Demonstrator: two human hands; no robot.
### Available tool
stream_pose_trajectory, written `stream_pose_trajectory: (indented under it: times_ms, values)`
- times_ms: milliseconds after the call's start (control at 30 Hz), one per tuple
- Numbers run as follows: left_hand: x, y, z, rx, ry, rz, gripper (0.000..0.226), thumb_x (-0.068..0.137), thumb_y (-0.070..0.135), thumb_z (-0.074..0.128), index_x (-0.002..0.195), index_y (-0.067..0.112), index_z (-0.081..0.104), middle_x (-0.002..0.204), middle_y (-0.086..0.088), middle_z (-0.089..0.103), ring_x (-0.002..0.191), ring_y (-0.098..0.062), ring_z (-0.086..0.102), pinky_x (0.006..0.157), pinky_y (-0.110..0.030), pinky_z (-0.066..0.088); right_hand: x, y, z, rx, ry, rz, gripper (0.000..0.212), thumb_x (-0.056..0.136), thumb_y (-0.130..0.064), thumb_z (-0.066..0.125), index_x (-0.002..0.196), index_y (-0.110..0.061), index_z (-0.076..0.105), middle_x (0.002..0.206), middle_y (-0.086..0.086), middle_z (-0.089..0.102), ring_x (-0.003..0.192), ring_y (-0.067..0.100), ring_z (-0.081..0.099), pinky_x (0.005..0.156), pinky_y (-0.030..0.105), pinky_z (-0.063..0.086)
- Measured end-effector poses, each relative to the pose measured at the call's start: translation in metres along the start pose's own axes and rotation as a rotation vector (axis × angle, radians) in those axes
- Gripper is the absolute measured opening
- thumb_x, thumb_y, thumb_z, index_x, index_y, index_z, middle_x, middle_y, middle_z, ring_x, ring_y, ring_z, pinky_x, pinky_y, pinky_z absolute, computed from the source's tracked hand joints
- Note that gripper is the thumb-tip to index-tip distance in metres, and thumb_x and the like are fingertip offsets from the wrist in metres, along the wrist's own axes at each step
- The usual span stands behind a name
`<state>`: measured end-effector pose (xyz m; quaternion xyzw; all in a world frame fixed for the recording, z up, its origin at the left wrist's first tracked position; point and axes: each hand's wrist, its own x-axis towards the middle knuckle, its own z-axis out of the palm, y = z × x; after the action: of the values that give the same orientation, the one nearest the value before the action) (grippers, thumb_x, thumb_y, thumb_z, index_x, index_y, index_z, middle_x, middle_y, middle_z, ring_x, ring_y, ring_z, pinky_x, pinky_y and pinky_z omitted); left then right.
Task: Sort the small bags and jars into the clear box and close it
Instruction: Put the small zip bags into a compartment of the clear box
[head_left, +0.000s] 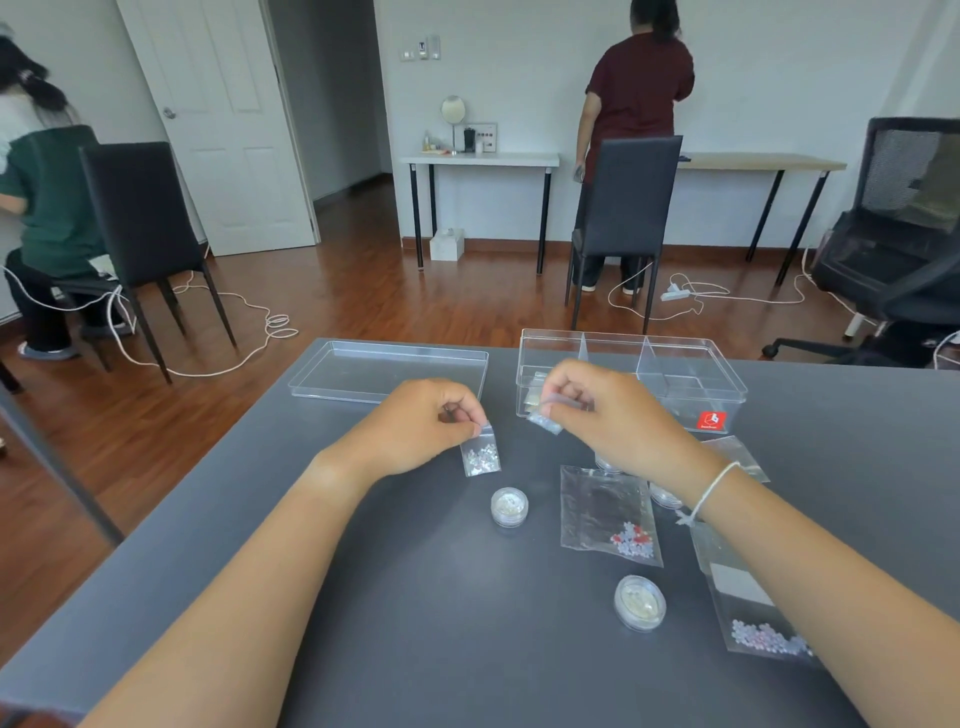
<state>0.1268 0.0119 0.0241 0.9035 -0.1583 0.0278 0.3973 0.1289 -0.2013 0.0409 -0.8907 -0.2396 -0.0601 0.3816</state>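
The lid (387, 370) lies flat on the bench (363, 597), far left of the other things, so the box is not shut yet.

The left hand (423, 423) pinches the top of a small bag (480, 453) of shiny bits. The bag hangs down over the bench, and its bottom may be touching. It is not in the box.

Just below it stands a small jar (509, 506) on the bench, still waiting.

The right hand (597, 410) is closed on another small bag (545, 420), held up just in front of the box (631, 382). This bag looks like it goes in next.

The box stands open at the back of the bench, with walls inside that split it into parts. Something pale lies in its left part, behind the right hand, but I cannot tell what it is or how many things are there. The other parts look empty.

In the middle lies a bigger bag with red and white bits (610, 514). Below it sits a second jar (640, 603). At the right, a bag with pale beads (756, 613) lies partly under the right arm.

Two more jars peek out from under the right wrist, mostly hidden. One more clear bag (740, 454) lies past the arm, hard to see.

So most of the sorting is still left, I think.
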Motion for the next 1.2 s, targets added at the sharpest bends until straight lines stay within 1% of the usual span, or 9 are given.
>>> stream_pose_trajectory:
  times_ms: [100,200,300,400,633,800,1033,1133,1200]
  values:
    - [0.001,0.004,0.000,-0.004,0.029,0.025,0.018,0.080,0.014,0.064,0.071,0.030,0.065,0.073,0.011,0.059,0.059,0.005,0.048,0.059,-0.004,0.037,0.003,0.001,-0.010,0.057,0.073,-0.010,0.011,0.083,-0.019,0.059,0.082,-0.029,0.052,0.071,-0.009,0.055,0.053,-0.003,0.045,0.053,0.010,0.035]
    - [0.003,0.011,-0.001,-0.053,0.091,0.054,0.020,0.081,0.014,0.064,0.071,0.032,0.064,0.073,0.011,0.060,0.061,0.004,0.048,0.060,-0.002,0.037,0.005,0.005,-0.018,0.128,0.135,-0.022,0.015,0.081,-0.015,0.061,0.088,-0.027,0.053,0.076,-0.002,0.055,0.047,-0.002,0.043,0.050,0.008,0.035]
    - [0.011,0.021,-0.004,-0.090,0.138,0.073,0.020,0.082,0.013,0.063,0.072,0.031,0.064,0.071,0.012,0.057,0.057,0.003,0.047,0.056,-0.003,0.037,0.007,0.009,-0.024,0.182,0.184,-0.017,0.024,0.080,-0.014,0.064,0.085,-0.033,0.051,0.079,0.004,0.055,0.054,0.004,0.047,0.055,0.012,0.040]
    - [0.023,0.035,-0.008,-0.076,0.153,0.116,0.019,0.082,0.012,0.063,0.073,0.028,0.065,0.071,0.012,0.056,0.055,0.001,0.044,0.055,-0.004,0.037,0.009,0.013,-0.029,0.219,0.221,0.016,0.031,0.077,-0.013,0.066,0.076,-0.037,0.046,0.082,0.011,0.059,0.065,0.018,0.052,0.064,0.029,0.044]
    - [0.071,0.058,-0.014,-0.037,0.181,0.131,0.009,0.083,0.013,0.062,0.081,0.018,0.069,0.068,0.012,0.059,0.051,0.011,0.049,0.054,0.000,0.035,0.010,0.025,-0.037,0.221,0.286,0.061,0.031,0.076,-0.012,0.066,0.064,-0.029,0.042,0.073,-0.003,0.052,0.064,0.017,0.047,0.057,0.025,0.040]
    - [0.103,0.056,-0.007,0.038,0.100,0.079,0.010,0.083,0.015,0.061,0.078,0.022,0.068,0.073,0.010,0.063,0.064,0.003,0.054,0.064,-0.010,0.040,0.011,0.027,-0.039,0.239,0.298,0.084,0.025,0.076,-0.011,0.067,0.064,-0.025,0.051,0.072,-0.008,0.054,0.061,0.008,0.048,0.055,0.018,0.039]
    - [0.118,0.045,0.009,0.173,-0.039,0.033,0.016,0.082,0.017,0.062,0.071,0.028,0.065,0.072,0.017,0.060,0.068,0.002,0.055,0.057,-0.001,0.040,0.009,0.026,-0.042,0.271,0.313,0.064,0.016,0.085,-0.008,0.054,0.079,-0.020,0.063,0.087,-0.016,0.060,0.071,0.003,0.055,0.056,0.006,0.045]
    - [0.121,0.044,0.013,0.210,-0.070,0.031,0.014,0.084,0.016,0.061,0.075,0.026,0.066,0.071,0.019,0.059,0.068,0.002,0.055,0.058,-0.006,0.039,0.009,0.027,-0.043,0.292,0.323,0.064,0.021,0.087,-0.005,0.051,0.080,-0.021,0.063,0.090,-0.013,0.060,0.071,0.005,0.056,0.052,0.004,0.044]
    - [0.121,0.043,0.017,0.224,-0.071,0.041,0.012,0.084,0.016,0.060,0.076,0.023,0.067,0.068,0.019,0.057,0.066,0.002,0.053,0.056,-0.003,0.039,0.010,0.028,-0.044,0.298,0.328,0.065,0.027,0.087,-0.004,0.050,0.075,-0.027,0.060,0.089,-0.010,0.060,0.067,0.009,0.057,0.049,0.005,0.043]
